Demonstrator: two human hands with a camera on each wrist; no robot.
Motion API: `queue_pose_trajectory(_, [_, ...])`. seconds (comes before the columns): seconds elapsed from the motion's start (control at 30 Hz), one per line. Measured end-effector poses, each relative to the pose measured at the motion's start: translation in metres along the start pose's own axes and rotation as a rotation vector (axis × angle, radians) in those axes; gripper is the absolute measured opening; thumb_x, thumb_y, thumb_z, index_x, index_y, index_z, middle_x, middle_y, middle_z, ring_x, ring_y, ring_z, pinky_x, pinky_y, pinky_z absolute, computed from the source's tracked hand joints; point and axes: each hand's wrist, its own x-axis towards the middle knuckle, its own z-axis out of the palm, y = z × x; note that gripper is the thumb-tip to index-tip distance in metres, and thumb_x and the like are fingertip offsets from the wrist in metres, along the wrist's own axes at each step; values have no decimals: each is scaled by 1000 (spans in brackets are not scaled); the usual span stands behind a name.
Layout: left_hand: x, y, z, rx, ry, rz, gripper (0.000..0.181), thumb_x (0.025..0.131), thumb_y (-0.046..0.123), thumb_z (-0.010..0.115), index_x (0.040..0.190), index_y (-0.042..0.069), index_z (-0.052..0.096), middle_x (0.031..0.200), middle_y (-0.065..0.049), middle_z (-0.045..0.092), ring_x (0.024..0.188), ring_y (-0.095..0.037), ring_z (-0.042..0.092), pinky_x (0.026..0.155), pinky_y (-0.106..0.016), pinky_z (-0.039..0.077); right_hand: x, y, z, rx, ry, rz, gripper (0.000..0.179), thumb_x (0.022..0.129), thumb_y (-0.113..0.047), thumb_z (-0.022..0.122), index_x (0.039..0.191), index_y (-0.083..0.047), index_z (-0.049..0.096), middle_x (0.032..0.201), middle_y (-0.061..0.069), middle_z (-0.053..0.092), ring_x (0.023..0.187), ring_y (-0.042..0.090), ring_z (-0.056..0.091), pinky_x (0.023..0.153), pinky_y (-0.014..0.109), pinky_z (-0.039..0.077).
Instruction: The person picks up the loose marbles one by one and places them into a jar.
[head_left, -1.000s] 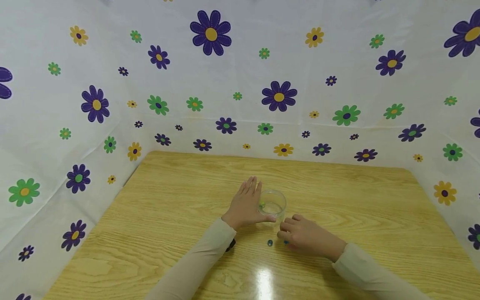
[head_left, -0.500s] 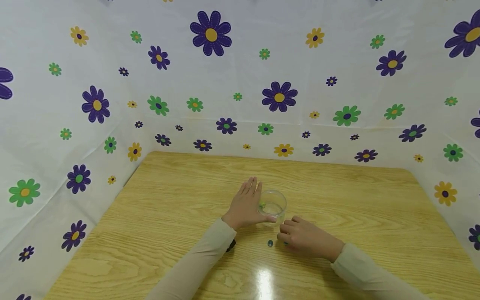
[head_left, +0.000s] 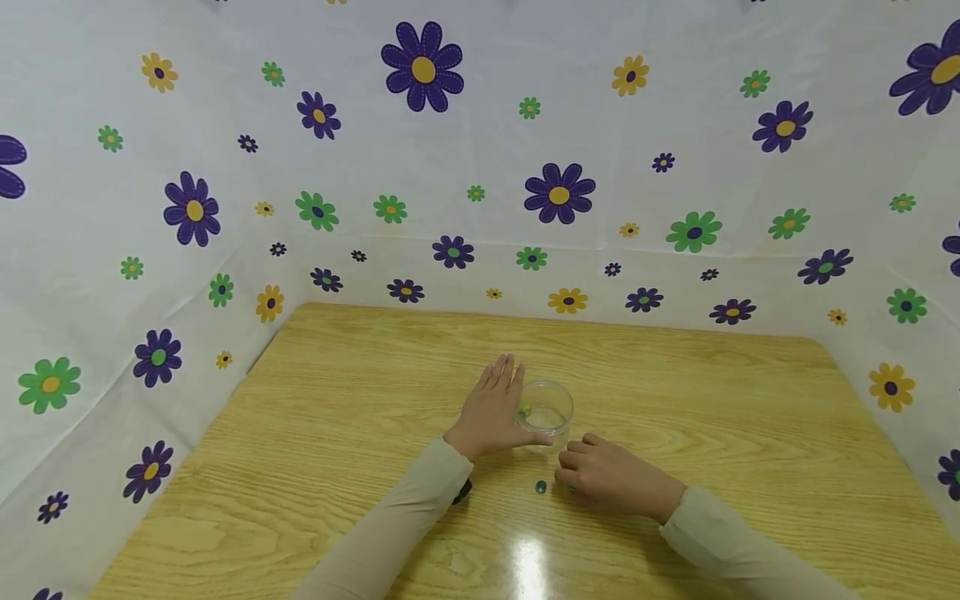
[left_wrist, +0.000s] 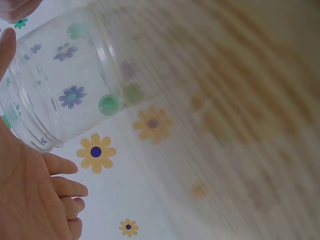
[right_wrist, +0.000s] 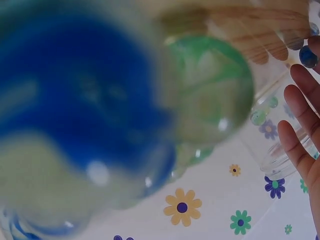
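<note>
My left hand [head_left: 491, 417] lies against a clear jar [head_left: 565, 427], fingers straight and thumb stretched along its near side. Green marbles [left_wrist: 109, 104] sit at the bottom of the jar. Just right of it, my right hand [head_left: 611, 477] is low at the table, fingertips bent down. In the right wrist view a dark blue marble [right_wrist: 308, 57] shows at its fingertips, apparently pinched there; the thumb is hidden. One bluish marble [head_left: 541, 487] lies on the table left of the right hand. Big swirled marbles, one blue [right_wrist: 85, 90] and one green [right_wrist: 212, 90], fill the right wrist view's foreground.
The wooden table [head_left: 360, 392] reaches back to a white flower-print cloth [head_left: 480, 150] that hangs behind and at both sides. A small black object [head_left: 462, 491] shows beside the left cuff. Light glares off the table's front.
The right hand has shifted very slightly, and its fingers now cover more of the blue marble beside them. Left hand and jar stay in place.
</note>
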Motion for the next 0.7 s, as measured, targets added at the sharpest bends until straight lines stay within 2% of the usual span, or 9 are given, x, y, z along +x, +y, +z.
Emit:
queue_pose_trajectory(0.27, [0,0,0,-2,-8,-2,117,72,79,52,150,1,13,158,-18,9,148,-27,3,121,-39,8,1,0,-2,-13,-36,-5,20,76,-28,78,89,-20,65,83,-9,62,75,7,54,71,26,48])
queue_pose_trajectory(0.7, [1,-1,2,10,-4,2,117,72,80,51,150,1,13,158,-18,10,148,-27,3,121,-39,9,2,1,-5,-4,-28,5,19,75,-26,78,86,-19,64,81,-8,62,74,7,53,71,26,48])
